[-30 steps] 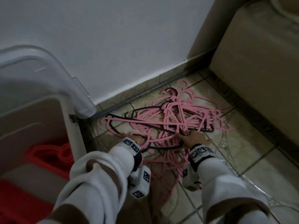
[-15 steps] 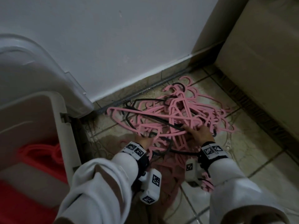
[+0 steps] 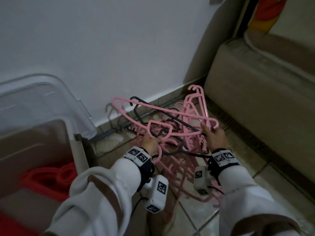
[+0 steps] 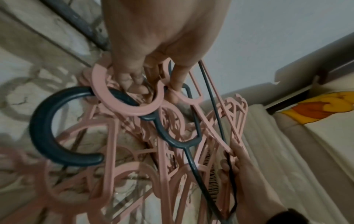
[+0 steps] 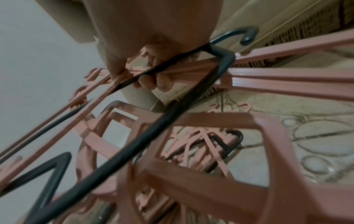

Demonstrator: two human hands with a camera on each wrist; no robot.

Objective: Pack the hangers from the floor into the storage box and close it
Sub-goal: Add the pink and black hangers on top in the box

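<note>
A tangled bundle of pink and black plastic hangers (image 3: 172, 123) is lifted off the tiled floor in front of the wall. My left hand (image 3: 150, 143) grips the bundle's left side, its fingers (image 4: 134, 78) curled round pink hooks and a black hook (image 4: 51, 128). My right hand (image 3: 214, 135) grips the right side, its fingers (image 5: 153, 80) wrapped round pink bars and a black hanger (image 5: 172, 109). The storage box (image 3: 75, 150) stands open at the left, with its clear lid (image 3: 42, 103) leaning on the wall. More pink hangers (image 3: 179, 176) trail down to the floor.
A beige sofa (image 3: 264, 108) borders the floor on the right. Red items (image 3: 51, 178) lie inside the box. The white wall (image 3: 119, 48) and its skirting run behind the hangers. Tiled floor (image 3: 247, 160) shows between my right arm and the sofa.
Both hands have closed on the hanger pile and raised it off the floor; the bundle now hangs between them, with hooks up near the wall.
</note>
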